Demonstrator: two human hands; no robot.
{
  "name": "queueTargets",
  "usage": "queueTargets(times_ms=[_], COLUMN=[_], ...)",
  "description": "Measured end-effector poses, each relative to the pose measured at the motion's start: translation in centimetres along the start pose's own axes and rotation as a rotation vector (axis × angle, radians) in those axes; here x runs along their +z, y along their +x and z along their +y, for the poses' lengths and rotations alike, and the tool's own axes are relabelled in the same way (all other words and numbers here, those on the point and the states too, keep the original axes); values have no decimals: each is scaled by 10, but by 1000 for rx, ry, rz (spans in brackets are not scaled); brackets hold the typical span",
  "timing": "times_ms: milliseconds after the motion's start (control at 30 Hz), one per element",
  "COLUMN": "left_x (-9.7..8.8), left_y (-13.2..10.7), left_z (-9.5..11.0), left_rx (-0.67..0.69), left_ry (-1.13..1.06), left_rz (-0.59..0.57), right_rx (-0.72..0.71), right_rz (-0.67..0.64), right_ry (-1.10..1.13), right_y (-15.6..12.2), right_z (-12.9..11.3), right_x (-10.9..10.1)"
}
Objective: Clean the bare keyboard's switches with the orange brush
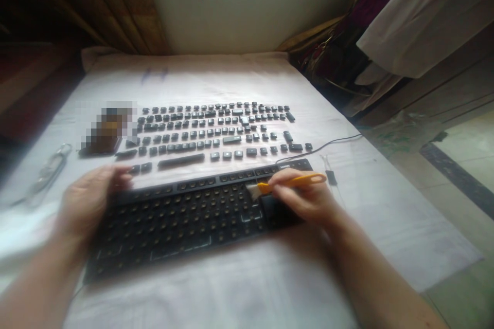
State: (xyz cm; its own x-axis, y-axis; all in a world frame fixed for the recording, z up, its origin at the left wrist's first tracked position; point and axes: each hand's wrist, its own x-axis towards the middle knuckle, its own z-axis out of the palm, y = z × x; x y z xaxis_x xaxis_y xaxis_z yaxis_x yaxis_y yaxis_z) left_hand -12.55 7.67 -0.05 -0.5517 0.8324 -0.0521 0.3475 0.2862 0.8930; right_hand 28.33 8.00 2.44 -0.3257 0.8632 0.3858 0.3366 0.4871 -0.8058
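Observation:
A black keyboard (173, 221), stripped of its keycaps, lies slightly askew on the cloth-covered table. My left hand (87, 200) is curled around its far left corner; the palm side is hidden and the fingers are a little blurred. Pinched in my right hand (304, 195) is a small paintbrush (301, 180) with an orange handle and pale bristles. The bristles touch the bare key bed right of the middle. My right hand covers part of the keyboard's right end. Beyond the keyboard, loose black keycaps (189, 132) lie in rows, with a long space bar (181, 160) nearest.
A blurred-out dark object (102, 136) stands left of the keycaps. Farther left lies a clear, shiny tool-like item (52, 167). The keyboard's cable (328, 143) runs right, near a small dark-and-clear item (331, 175). Pale cloth (417, 25) hangs at the right.

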Motion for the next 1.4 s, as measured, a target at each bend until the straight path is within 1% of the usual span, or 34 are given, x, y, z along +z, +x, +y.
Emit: queueTargets(times_ms=[67,167,233,367,500,667,800,967,1167,1267,1400], left_x=[0,-1,-1,0,1,0,-1,0,1,1,1], left_y=[0,0,0,-1,-1,-1,-1,-2,-1,-1,-2], left_z=[1,0,-1,0,1,-1,-1,1,0,0,2], left_rx=[4,7,4,2,-1,2,5,13,5,3,7], left_ry=[-7,-16,-19,-25,-31,-31,-28,-26,-25,-23,-21], left_rz=[-3,-6,-10,-12,-10,-11,-12,-8,-8,-8,-1], right_rx=[1,34,59,95,71,88,47,0,1,5,49], right_rz=[48,129,137,57,-7,-46,-57,-130,-123,-97,-50], right_ry=[24,121,198,239,178,128,95,34,78,121,132], right_y=[0,0,0,-1,-2,-2,-1,3,1,0,0], right_z=[0,0,-1,-3,-5,-5,-4,-6,-6,-5,-3], right_x=[0,-2,-3,-1,3,6,6,6,11,12,10])
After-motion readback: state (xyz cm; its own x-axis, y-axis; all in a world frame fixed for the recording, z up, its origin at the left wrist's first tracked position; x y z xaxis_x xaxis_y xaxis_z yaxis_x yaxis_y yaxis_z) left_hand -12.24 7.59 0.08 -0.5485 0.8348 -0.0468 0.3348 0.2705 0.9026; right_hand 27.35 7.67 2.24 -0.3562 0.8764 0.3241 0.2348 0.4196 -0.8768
